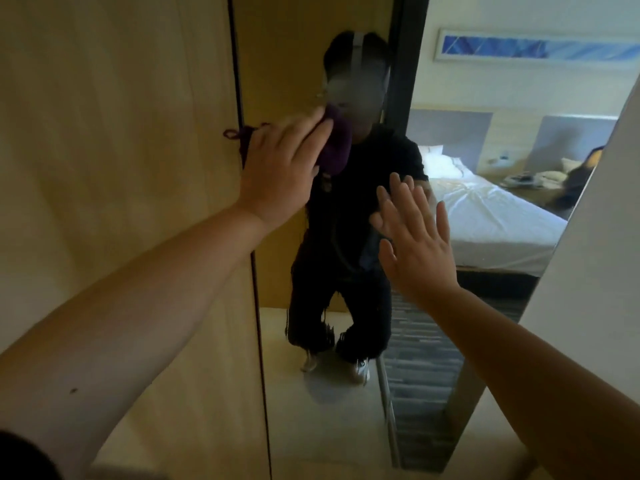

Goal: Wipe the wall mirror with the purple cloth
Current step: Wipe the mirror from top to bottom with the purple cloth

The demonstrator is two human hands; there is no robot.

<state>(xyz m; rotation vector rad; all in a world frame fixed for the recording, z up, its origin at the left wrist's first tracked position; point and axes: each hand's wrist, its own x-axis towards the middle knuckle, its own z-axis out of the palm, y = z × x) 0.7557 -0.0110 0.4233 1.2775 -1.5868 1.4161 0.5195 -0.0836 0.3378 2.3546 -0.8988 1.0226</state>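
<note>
- Purple cloth (334, 143) bunched under the left hand (280, 171), pressed flat against the wall mirror (346, 393) near its left edge, at upper height.
- Left fingers (308, 133) spread over the wad and bearing down on it, more pinning than pinching; whether the thumb hooks behind the fabric cannot be told.
- Right hand (414, 247) open, fingers apart and straight, palm toward the glass lower and to the right, holding nothing; touching or just short of the surface cannot be told.
- Cloth likely light, soft and floppy, fuzzy like knit or terry; loose threads (235, 133) straggling from its left side over the wood panel (121, 133).
- Best held as a gathered pad under the palm, stray ends tucked in, so nothing drags or snags on the dark frame strip (256, 271).
- Mirror tall, narrow, flat and rigid; glass smooth, slick and probably fragile, so even, moderate pressure judged wise, not a hard lean on one spot.
- Surroundings hard and matte: pale wood-grain panel to the left, plain white wall (595, 254) to the right.
- Reflected in the glass: a bed with white sheets (485, 209), grey headboards, striped carpet.
- Bare palm on glass apt to leave prints; lower part probably left to wipe.
</note>
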